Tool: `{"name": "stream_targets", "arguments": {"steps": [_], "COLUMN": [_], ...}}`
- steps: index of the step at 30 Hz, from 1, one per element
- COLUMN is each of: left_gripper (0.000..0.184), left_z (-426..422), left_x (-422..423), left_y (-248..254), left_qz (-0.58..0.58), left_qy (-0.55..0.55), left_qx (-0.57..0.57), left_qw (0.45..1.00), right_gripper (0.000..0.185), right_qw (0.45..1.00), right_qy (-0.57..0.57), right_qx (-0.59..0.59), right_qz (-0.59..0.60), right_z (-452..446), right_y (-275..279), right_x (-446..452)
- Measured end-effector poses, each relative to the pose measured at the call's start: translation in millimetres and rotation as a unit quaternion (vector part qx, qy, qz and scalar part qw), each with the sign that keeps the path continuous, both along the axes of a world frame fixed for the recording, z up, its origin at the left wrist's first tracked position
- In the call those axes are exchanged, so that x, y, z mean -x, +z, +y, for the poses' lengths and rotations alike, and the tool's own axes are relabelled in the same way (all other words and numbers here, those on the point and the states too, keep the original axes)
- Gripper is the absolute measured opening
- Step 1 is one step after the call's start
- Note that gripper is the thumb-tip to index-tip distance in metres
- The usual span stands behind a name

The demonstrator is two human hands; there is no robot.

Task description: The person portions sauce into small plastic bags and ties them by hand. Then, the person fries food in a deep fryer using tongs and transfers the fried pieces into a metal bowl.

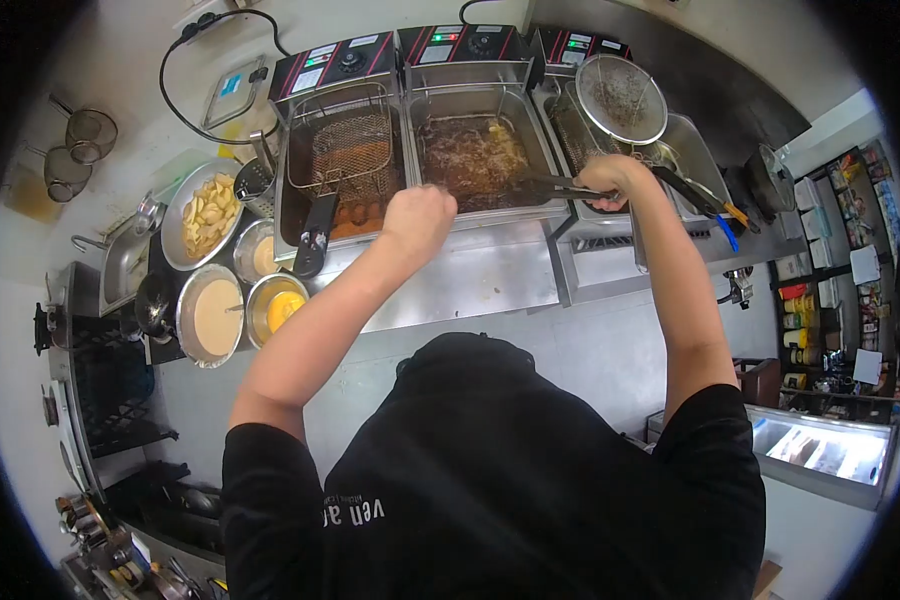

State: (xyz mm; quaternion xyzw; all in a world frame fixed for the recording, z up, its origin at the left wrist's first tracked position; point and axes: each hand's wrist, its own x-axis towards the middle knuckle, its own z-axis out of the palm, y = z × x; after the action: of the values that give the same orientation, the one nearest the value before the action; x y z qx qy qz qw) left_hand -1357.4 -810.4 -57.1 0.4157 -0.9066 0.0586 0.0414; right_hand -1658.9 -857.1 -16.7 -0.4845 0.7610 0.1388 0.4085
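My left hand [422, 222] is curled closed at the front edge of the middle fryer [500, 212]; what its fingers hold, if anything, is hidden. Dark tongs [560, 188] are in my right hand [615, 180], reaching left over that fryer's bubbling oil. Yellowish food pieces [500, 143] float there. In the left fryer, a wire basket [350, 150] hangs beside a black handle [315, 235]. A round mesh strainer [621, 98] lies over the right fryer, just beyond my right hand.
Left of the fryers stand a bowl of sliced pale food [210, 215], a bowl of beige batter [217, 315] and a bowl of yellow liquid [284, 308]. A sink [125, 265] is further left. Stocked shelves [820, 290] and a lit glass case [820, 448] are at the right.
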Motion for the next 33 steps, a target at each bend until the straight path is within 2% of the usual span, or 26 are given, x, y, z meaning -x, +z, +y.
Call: {"name": "stream_targets", "arguments": {"steps": [5, 9, 15, 17, 21, 23, 24, 26, 30, 32, 33], "left_gripper": [0.011, 0.009, 0.009, 0.009, 0.011, 0.012, 0.012, 0.013, 0.015, 0.016, 0.016], "left_z": [-0.7, -1.8, -1.1, -1.1, 2.9, 3.9, 6.6, 7.2, -0.2, -6.1, -9.5], "left_x": [-7.5, -12.9, -14.8, -17.2, -24.4, -24.1, -22.6, -19.2, -14.5, -13.2, -13.7], "left_y": [6.9, 3.0, 3.2, 1.0, -2.2, -3.1, -4.4, -6.0, -17.8, -21.0, -21.7], "left_qz": [0.026, 0.037, 0.045, 0.048, 0.064, 0.081, 0.078, 0.075, 0.049, 0.047, 0.051], "left_qy": [0.008, 0.008, 0.007, 0.008, 0.014, 0.010, 0.014, 0.016, 0.040, 0.037, 0.035], "left_qx": [0.015, 0.038, 0.050, 0.055, 0.030, 0.037, 0.045, 0.056, 0.030, 0.035, 0.033], "left_qw": [1.000, 0.999, 0.998, 0.997, 0.997, 0.996, 0.996, 0.995, 0.998, 0.998, 0.998], "right_gripper": [0.025, 0.027, 0.032, 0.033, 0.033, 0.035, 0.035, 0.037, 0.037, 0.042, 0.042], "right_qw": [0.995, 0.998, 0.992, 0.993, 0.990, 0.975, 0.976, 0.984, 0.989, 0.926, 0.926], "right_qy": [-0.056, -0.009, -0.061, -0.005, 0.005, -0.032, -0.034, -0.032, 0.011, 0.187, 0.186], "right_qx": [0.051, 0.054, 0.102, 0.119, 0.144, 0.193, 0.190, 0.170, 0.148, 0.282, 0.281], "right_qz": [-0.067, -0.031, -0.029, -0.005, 0.001, -0.103, -0.104, -0.032, 0.029, 0.167, 0.168], "right_z": [7.8, 13.8, 29.5, 28.8, 32.0, 46.9, 46.5, 39.0, 29.0, 22.0, 15.9], "right_y": [-19.5, -16.2, 4.1, -2.3, -12.6, 11.4, 7.3, -1.9, -19.7, -42.2, -52.1], "right_x": [14.7, 19.1, 16.3, 22.8, 41.7, 31.3, 31.6, 34.3, 14.3, 5.2, 2.9]}}
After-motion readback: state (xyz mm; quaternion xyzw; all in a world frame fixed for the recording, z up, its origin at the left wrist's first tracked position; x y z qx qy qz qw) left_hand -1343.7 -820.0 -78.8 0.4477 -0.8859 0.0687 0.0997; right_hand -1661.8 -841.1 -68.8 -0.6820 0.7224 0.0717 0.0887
